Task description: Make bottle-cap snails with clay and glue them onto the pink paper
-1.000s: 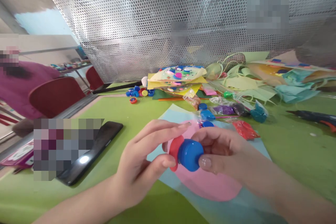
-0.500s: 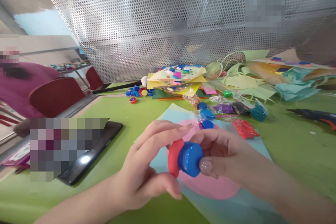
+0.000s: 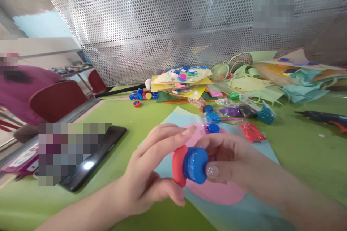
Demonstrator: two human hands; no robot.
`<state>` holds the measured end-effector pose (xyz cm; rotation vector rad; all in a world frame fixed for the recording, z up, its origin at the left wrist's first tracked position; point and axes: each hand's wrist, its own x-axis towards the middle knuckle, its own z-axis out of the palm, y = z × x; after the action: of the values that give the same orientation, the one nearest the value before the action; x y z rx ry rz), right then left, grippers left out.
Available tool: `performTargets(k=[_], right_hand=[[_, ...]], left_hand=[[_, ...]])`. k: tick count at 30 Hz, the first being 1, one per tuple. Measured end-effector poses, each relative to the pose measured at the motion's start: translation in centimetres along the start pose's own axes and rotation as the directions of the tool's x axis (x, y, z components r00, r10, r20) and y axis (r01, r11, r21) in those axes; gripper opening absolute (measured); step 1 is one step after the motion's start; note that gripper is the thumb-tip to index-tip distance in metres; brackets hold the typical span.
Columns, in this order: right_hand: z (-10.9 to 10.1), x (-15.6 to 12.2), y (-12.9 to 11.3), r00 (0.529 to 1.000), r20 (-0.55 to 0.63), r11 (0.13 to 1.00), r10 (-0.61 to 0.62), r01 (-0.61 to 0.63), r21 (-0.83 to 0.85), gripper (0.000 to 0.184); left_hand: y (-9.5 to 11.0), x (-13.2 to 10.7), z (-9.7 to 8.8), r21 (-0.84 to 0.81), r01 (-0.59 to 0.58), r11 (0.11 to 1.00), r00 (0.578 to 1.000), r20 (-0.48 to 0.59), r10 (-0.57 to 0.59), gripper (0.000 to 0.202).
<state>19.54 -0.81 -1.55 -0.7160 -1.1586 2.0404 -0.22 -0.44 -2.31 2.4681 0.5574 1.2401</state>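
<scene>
My right hand grips a blue bottle cap between thumb and fingers. A flat red disc of clay is pressed against the cap's left face. My left hand cups the red disc from the left, its index finger lying over the top edge and its thumb curled below. Both hands hover above a pink paper circle that lies on a light blue sheet on the green table.
A black phone lies at the left. Bags of coloured clay, loose caps and stacked coloured paper sit behind. A glue gun lies at the right. A perforated metal screen backs the table. A person in purple sits far left.
My left thumb has dropped from the disc's front face to below it. The cap and red disc have turned slightly, showing more of the disc's edge.
</scene>
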Motion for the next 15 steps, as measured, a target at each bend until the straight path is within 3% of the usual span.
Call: performTargets(k=[9,15], right_hand=[[0.11,-0.04,-0.1,0.999,-0.041,1.0,0.027,-0.027,-0.015,0.028],[-0.01,-0.06,-0.04,1.0,-0.007,0.999,0.011,-0.012,-0.04,0.027]], left_hand=[[-0.01,0.15,-0.02,0.013,-0.042,0.999,0.999,-0.018,0.042,0.058],[0.08,0.62,-0.11,0.06,-0.093,0.994,0.996,-0.011,0.094,0.059]])
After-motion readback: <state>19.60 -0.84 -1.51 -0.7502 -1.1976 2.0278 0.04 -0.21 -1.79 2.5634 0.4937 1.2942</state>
